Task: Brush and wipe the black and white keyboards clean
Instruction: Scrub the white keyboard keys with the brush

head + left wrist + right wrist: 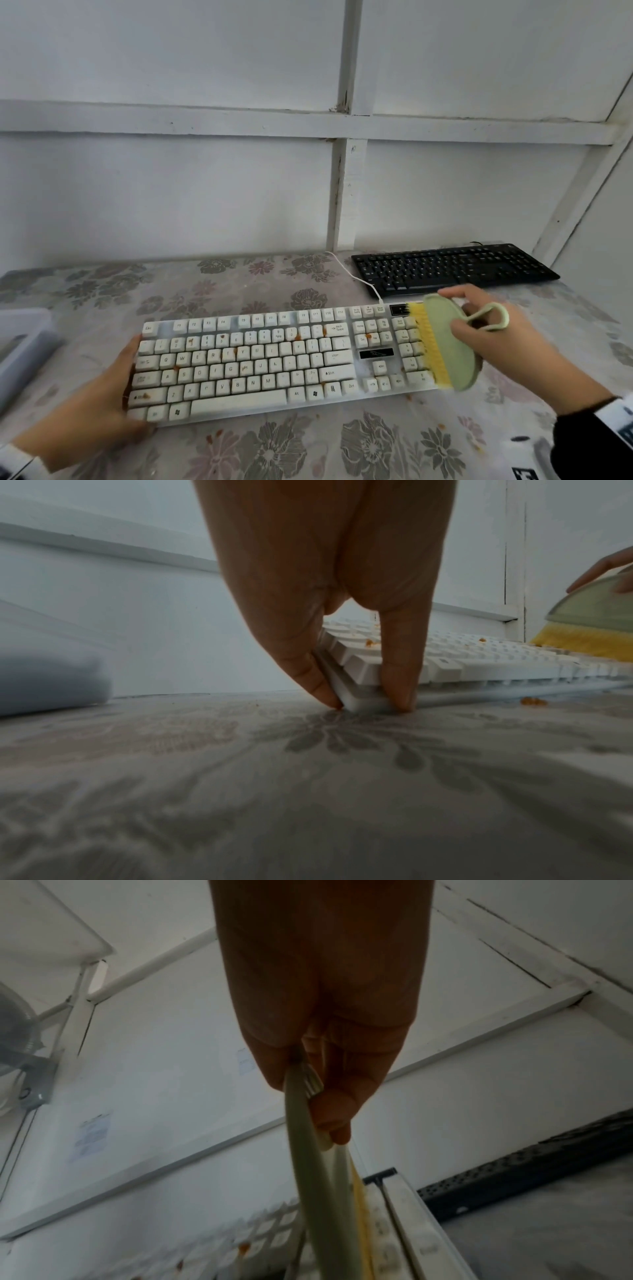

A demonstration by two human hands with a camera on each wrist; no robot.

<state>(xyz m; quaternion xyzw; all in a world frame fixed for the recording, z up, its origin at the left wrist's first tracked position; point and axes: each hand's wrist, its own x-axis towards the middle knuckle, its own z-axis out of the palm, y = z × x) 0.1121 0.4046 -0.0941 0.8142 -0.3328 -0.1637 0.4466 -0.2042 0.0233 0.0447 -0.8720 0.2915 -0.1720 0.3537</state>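
Note:
The white keyboard lies in front of me on the flowered tablecloth, with orange-brown crumbs among its keys. My left hand grips its left end; in the left wrist view thumb and finger pinch that corner. My right hand holds a green brush with yellow bristles standing on the number pad at the right end. The right wrist view looks down the brush's edge onto the keys. The black keyboard lies at the back right, untouched.
A white cable runs from the white keyboard toward the wall. A pale plastic box stands at the table's left edge. Crumbs lie on the cloth in front of the keyboard. A white panelled wall closes the back and right.

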